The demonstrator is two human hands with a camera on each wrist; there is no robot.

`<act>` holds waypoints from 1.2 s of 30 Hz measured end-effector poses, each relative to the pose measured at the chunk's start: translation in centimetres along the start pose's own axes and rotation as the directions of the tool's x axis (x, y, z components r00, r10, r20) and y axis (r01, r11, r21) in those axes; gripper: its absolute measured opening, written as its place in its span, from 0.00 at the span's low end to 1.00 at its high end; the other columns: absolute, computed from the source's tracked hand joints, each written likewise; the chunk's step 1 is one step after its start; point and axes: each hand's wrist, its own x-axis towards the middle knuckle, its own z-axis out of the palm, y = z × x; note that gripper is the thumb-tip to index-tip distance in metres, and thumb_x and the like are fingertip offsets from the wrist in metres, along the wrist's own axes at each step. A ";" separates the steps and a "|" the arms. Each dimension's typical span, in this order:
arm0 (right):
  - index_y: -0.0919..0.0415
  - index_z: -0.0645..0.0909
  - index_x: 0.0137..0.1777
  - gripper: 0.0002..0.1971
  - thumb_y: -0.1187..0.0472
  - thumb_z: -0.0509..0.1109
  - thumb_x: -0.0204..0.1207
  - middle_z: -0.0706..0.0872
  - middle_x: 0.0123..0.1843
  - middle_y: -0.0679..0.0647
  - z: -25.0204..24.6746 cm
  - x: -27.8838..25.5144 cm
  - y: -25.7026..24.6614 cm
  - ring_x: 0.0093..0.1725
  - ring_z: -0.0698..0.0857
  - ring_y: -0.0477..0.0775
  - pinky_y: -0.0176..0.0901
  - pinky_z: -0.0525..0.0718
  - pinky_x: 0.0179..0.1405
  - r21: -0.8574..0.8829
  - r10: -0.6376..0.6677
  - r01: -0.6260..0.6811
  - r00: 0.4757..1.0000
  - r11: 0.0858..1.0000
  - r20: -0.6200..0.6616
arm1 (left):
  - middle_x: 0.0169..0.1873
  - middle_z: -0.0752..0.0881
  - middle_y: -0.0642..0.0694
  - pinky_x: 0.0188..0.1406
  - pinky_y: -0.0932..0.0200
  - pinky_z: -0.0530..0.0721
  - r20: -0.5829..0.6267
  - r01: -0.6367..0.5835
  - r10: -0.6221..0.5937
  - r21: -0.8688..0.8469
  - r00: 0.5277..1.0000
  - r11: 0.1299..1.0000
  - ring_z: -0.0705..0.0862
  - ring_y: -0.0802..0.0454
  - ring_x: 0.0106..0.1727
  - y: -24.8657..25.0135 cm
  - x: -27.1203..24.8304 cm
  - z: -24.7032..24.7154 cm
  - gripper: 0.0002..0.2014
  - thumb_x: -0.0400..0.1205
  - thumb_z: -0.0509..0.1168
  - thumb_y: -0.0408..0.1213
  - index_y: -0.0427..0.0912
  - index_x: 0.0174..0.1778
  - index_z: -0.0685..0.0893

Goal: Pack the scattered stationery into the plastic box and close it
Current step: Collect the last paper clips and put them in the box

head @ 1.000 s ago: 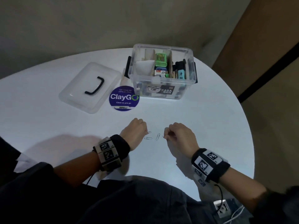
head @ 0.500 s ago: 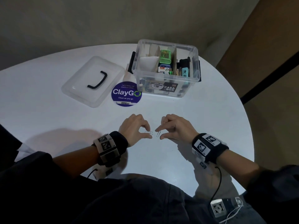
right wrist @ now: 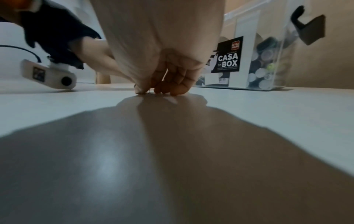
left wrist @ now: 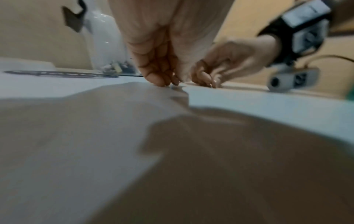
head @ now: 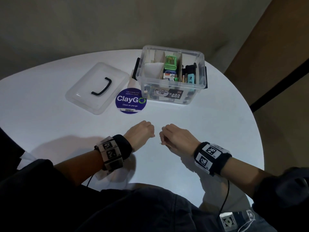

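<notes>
We've got both hands down on the counter (head: 217,131), fingers curled, knuckles toward the plastic box (head: 172,76). Right hand (head: 177,138) is pinching a paper clip (head: 161,143): a bit of wire pokes out below the thumb in the head view, and the right wrist view shows thumb against fingertips (right wrist: 172,89) right at the surface. Left hand (head: 142,132) is curled tight too, tips touching the counter, a small glint at the thumb; we can't tell if it holds a clip or just closed on nothing. Low pinch makes sense: clips lie flat, so we have to nip them off the surface with fingertips. We see no other loose clips on the counter. Box sits open at the far side, well apart from the hands, already divided and stocked: green item, markers, white pouch. Lid (head: 98,87) lies flat to its left, handle up, beside the round ClayGo sticker (head: 130,100), parked clear so the box opening stays free. Our read: clips go in next, then the lid. Risk: dropping a clip in transit.
</notes>
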 end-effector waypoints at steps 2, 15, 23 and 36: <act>0.58 0.77 0.43 0.03 0.60 0.64 0.77 0.79 0.41 0.50 0.0 0.0 -0.3 0.41 0.79 0.53 0.41 0.69 0.25 -0.042 -0.039 0.039 0.999 0.998 0.008 | 0.45 0.85 0.39 0.49 0.47 0.80 -0.102 0.087 -0.108 -0.193 0.989 0.977 0.80 0.42 0.49 0.1 0.1 -1.8 0.08 0.84 0.61 0.35 0.34 0.46 0.82; 0.43 0.84 0.50 0.12 0.46 0.77 0.68 0.85 0.34 0.37 -2.6 -2.9 2.2 0.38 0.80 0.38 0.37 0.77 0.40 0.239 0.334 -0.352 0.936 0.905 0.115 | 0.47 0.87 0.50 0.44 0.60 0.71 -0.766 0.130 -0.285 -0.258 0.577 0.957 0.80 0.48 0.56 -4.3 8.9 -15.9 0.10 0.80 0.63 0.47 0.46 0.44 0.84; 0.47 0.83 0.36 0.06 0.50 0.77 0.68 0.80 0.32 0.40 -0.4 -2.7 0.5 0.35 0.77 0.41 0.33 0.71 0.35 0.399 0.482 -0.449 0.876 0.800 0.018 | 0.48 0.88 0.49 0.51 0.55 0.77 -0.734 0.168 -0.340 -0.300 0.588 0.939 0.81 0.47 0.56 -7.4 14.2 -18.3 0.09 0.78 0.67 0.48 0.47 0.44 0.87; 0.59 0.77 0.45 0.07 0.57 0.63 0.81 0.81 0.43 0.52 0.6 -2.2 1.0 0.40 0.79 0.53 0.44 0.75 0.27 0.020 0.076 -0.076 0.997 0.997 -0.011 | 0.50 0.88 0.38 0.41 0.52 0.77 -0.438 0.434 -0.462 -0.170 0.771 0.885 0.85 0.38 0.52 -8.5 18.7 -14.5 0.10 0.77 0.71 0.48 0.46 0.46 0.90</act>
